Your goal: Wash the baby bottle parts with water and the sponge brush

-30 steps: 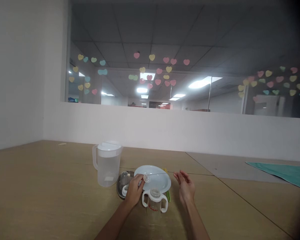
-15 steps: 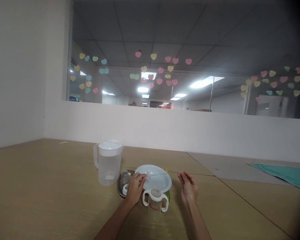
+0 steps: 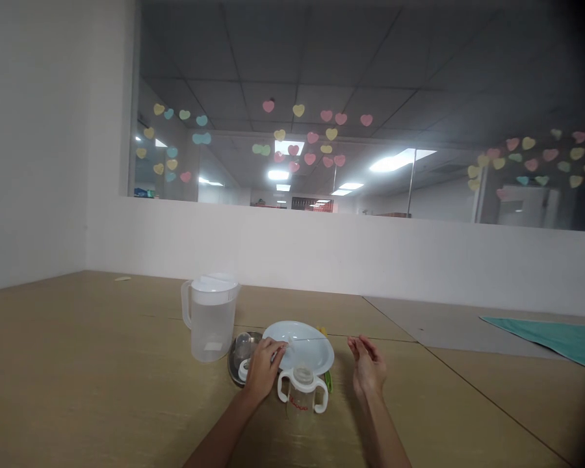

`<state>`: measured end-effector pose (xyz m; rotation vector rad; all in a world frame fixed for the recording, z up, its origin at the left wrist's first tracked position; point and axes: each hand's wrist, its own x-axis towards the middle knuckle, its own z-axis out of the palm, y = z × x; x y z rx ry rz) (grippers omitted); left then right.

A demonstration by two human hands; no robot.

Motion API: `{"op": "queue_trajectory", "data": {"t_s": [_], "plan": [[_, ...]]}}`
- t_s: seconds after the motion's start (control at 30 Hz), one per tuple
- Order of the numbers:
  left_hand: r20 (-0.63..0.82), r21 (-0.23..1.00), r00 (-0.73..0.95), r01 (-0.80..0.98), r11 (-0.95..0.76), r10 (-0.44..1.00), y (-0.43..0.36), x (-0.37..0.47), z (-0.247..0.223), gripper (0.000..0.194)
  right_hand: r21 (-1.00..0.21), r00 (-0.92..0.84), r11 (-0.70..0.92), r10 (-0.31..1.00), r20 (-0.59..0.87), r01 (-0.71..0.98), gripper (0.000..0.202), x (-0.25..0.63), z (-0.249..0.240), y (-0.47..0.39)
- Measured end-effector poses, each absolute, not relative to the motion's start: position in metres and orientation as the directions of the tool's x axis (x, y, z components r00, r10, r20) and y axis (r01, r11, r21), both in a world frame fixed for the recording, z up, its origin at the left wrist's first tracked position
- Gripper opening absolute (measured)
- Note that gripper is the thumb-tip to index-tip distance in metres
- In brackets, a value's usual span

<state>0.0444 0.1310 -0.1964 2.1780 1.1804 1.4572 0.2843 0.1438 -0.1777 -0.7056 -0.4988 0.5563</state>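
Over the left edge of the white plate [image 3: 312,356], my left hand [image 3: 263,369] pinches a small translucent piece. A thin, pale straw-like rod [image 3: 310,339] runs from that piece to the right above the plate. My right hand [image 3: 368,367] is raised to the right of the plate, its fingers curled together near the rod's far side; anything between them is too small to make out. A clear cup with two white handles [image 3: 302,390] stands upright and uncovered in front of the plate, between my hands.
A lidded translucent pitcher [image 3: 212,325] stands at the left. Beside it, a metal tray [image 3: 234,372] holds a clear cap [image 3: 243,346] and a white ring [image 3: 244,370]. A green-handled utensil [image 3: 328,380] lies by the plate. A teal cloth [image 3: 556,338] lies far right.
Both hands stay almost where they were, with the left pinch unchanged. The whole view has shifted very slightly.
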Motion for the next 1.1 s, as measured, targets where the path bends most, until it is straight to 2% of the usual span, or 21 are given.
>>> {"op": "queue_trajectory", "data": {"t_s": [0.27, 0.43, 0.57, 0.87, 1.1], "plan": [[0.675, 0.582, 0.156, 0.489, -0.65, 0.721, 0.133, 0.044, -0.199, 0.036, -0.723, 0.664, 0.592, 0.704, 0.25, -0.356, 0.04, 0.275, -0.172, 0.14], [0.674, 0.531, 0.202, 0.535, -0.657, 0.71, 0.131, 0.044, -0.199, 0.036, -0.748, 0.494, 0.485, 0.835, 0.243, -0.453, 0.045, 0.262, -0.166, 0.132], [0.671, 0.51, 0.221, 0.555, -0.657, 0.708, 0.131, 0.045, -0.199, 0.037, -0.831, 0.373, 0.403, 0.891, 0.26, -0.384, 0.04, 0.252, -0.165, 0.13], [0.693, 0.556, 0.139, 0.521, -0.647, 0.708, 0.131, 0.047, -0.201, 0.034, -0.877, 0.3, 0.346, 0.921, 0.248, -0.335, 0.04, 0.253, -0.168, 0.131], [0.708, 0.572, 0.114, 0.487, -0.66, 0.697, 0.133, 0.048, -0.203, 0.032, -0.852, 0.272, 0.327, 0.935, 0.228, -0.41, 0.041, 0.251, -0.168, 0.13]]}}
